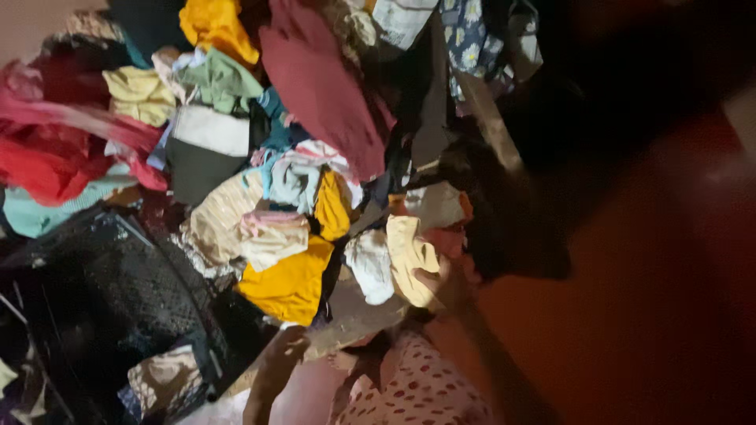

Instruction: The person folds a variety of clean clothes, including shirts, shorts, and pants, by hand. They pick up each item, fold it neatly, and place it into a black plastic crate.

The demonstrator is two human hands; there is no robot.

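Yellow cloth in right hand, beside clothes pile.

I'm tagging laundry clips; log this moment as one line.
scene: heap of mixed clothes | right hand: on pale yellow garment | left hand: beside black mesh basket, grip unclear

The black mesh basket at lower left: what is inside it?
Inside the black mesh basket, only a beige cloth shows near its lower edge; the rest is too dark to tell.

A dense heap of mixed clothes is spread across the middle. A black mesh crate blocks the lower left. Bare reddish floor is left open at right.
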